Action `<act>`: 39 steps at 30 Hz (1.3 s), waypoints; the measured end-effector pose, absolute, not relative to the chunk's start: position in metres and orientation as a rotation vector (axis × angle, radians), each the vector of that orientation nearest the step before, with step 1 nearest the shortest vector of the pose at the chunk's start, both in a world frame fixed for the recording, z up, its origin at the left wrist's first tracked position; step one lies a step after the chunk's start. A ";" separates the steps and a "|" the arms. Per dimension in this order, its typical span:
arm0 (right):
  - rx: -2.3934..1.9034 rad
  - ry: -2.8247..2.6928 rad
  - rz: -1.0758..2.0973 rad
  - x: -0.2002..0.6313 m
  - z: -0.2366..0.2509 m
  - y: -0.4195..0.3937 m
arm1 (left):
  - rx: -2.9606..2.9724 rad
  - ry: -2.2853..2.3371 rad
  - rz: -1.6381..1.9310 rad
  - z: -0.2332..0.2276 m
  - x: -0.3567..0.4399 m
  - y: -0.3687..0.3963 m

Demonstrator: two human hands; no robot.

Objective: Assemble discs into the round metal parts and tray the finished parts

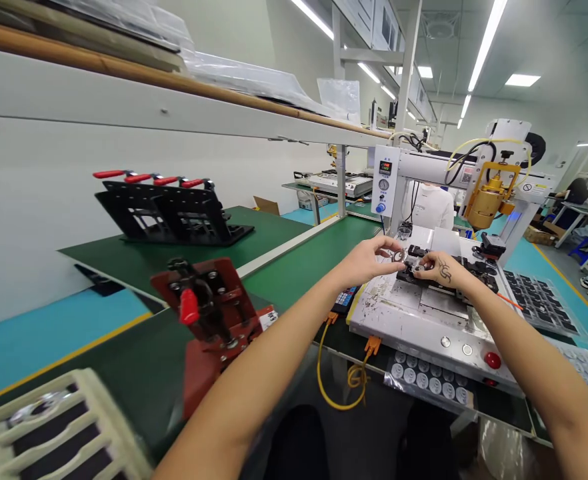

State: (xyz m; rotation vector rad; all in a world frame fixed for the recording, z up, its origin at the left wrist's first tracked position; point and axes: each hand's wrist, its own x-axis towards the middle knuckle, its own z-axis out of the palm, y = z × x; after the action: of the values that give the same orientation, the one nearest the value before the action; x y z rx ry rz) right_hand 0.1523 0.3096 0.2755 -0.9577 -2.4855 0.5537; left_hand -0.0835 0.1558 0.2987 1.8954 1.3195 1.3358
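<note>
Small silvery metal ring (399, 256) sat pinched between fingertips of the left hand (369, 260), just above the black slotted fixture (449, 272) on the white machine bed (399, 313). Bare bed lay open toward the near edge with its red round button (493, 360); green bench mat (294, 267) open to the left. Right hand (437, 268) rested curled on the fixture, fingertips on a small part; whether it gripped could not be told. Part detail too small to resolve.
</note>
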 end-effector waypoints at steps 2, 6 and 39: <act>-0.952 -2.543 0.541 0.148 0.275 0.312 | 1.878 1.304 1.362 0.295 -0.089 0.137; -0.939 -2.629 0.474 0.144 0.275 0.311 | 1.837 1.299 1.386 0.285 -0.097 0.111; -1.350 -1.559 -0.122 0.359 0.140 0.112 | 1.571 1.314 1.105 0.159 -0.027 0.014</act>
State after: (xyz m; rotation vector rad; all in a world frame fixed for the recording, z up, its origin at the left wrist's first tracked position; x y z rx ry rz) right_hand 0.3588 0.1125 0.1398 -1.3502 -1.5590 -0.1221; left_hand -0.0266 0.0136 0.1585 1.5708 1.3140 1.1051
